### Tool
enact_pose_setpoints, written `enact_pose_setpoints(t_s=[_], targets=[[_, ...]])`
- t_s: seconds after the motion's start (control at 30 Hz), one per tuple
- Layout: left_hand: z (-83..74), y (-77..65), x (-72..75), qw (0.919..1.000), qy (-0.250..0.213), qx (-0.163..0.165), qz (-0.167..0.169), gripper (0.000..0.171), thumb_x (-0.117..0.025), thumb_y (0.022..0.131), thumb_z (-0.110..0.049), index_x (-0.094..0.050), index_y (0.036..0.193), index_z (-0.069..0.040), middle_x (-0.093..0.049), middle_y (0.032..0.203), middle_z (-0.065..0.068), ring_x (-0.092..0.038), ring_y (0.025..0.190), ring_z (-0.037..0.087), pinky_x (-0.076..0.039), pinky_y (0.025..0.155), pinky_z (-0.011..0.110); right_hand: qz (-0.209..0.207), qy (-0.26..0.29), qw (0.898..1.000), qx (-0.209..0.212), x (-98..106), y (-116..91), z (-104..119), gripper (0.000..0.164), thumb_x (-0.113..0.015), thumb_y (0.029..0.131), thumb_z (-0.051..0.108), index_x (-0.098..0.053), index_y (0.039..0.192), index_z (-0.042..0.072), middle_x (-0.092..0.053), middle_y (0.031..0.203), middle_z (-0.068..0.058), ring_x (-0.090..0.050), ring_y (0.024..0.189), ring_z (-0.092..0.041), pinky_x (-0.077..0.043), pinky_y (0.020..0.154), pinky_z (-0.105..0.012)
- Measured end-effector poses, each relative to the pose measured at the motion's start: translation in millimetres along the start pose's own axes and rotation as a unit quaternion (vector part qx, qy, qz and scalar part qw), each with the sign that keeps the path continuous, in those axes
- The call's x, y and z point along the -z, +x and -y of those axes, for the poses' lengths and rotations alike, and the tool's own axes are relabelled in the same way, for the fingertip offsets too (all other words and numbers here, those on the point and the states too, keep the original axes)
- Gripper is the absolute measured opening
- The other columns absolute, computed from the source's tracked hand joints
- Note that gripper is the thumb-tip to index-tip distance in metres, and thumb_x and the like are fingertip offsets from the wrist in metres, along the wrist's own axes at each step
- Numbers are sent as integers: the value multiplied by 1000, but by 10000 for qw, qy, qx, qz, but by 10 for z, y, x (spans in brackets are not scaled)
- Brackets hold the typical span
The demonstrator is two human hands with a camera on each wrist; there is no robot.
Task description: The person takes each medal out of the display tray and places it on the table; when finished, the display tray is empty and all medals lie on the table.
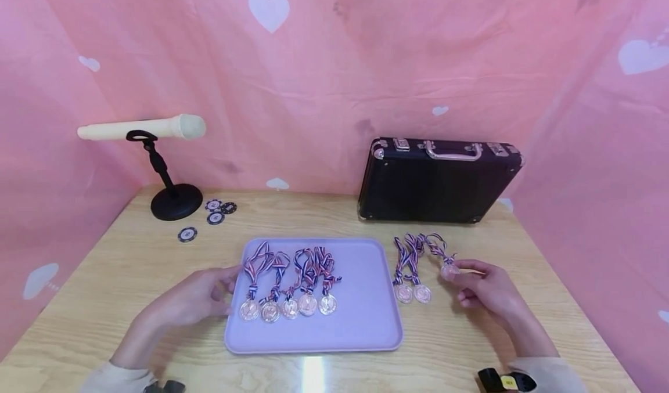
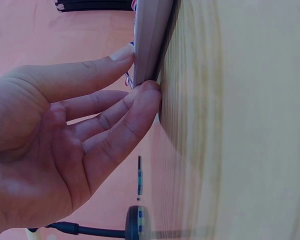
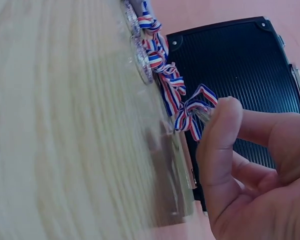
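Note:
My left hand (image 1: 201, 294) holds the left rim of a lilac tray (image 1: 366, 323). In the left wrist view, the thumb meets the rim and fingertips (image 2: 149, 90) sit low at the tray's edge. Several medals (image 1: 307, 304) with knotted striped ribbons lie in a row on the tray's left part. Right of the tray, two more medals (image 1: 413, 293) rest on the table. Between thumb and fingers, my right hand (image 1: 486, 288) pinches another medal (image 1: 449, 270), its ribbon (image 3: 192, 112) trailing toward those two. In the right wrist view the fingers mostly hide this medal.
Behind the medals on the right stands a black case (image 1: 439, 184) with metal corners. At back left, a white microphone (image 1: 141, 129) sits on a black stand (image 1: 176, 201), with several poker chips (image 1: 215, 217) beside it. Pink cloth (image 1: 313, 91) surrounds the table.

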State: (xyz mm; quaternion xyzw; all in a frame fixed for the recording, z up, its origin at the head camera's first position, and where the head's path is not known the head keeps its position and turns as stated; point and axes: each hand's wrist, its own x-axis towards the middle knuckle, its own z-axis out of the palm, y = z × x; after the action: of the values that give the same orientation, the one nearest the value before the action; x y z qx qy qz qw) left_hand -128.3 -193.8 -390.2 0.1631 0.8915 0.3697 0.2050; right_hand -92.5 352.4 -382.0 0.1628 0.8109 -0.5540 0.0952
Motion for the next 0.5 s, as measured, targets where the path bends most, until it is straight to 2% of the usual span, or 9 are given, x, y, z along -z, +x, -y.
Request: enact_pose_setpoints(t_s=[0.2, 0.5], targets=[[-9, 5, 5, 10000, 81, 49, -6, 82, -84, 85, -5, -47, 157, 0, -65, 106, 2, -62, 91, 16, -54, 74, 27, 427, -380, 9983, 62, -36, 7, -32, 63, -76, 96, 14, -47, 145, -14, -74, 80, -1, -67, 62, -11, -62, 61, -31], [8, -1, 10, 9998, 36, -181, 5, 82, -84, 84, -6, -46, 157, 3, -66, 107, 3, -62, 90, 16, -54, 72, 27, 699, -537, 9960, 134, -40, -11, -76, 46, -75, 95, 8, -55, 133, -9, -69, 73, -3, -65, 58, -13, -60, 56, -32]])
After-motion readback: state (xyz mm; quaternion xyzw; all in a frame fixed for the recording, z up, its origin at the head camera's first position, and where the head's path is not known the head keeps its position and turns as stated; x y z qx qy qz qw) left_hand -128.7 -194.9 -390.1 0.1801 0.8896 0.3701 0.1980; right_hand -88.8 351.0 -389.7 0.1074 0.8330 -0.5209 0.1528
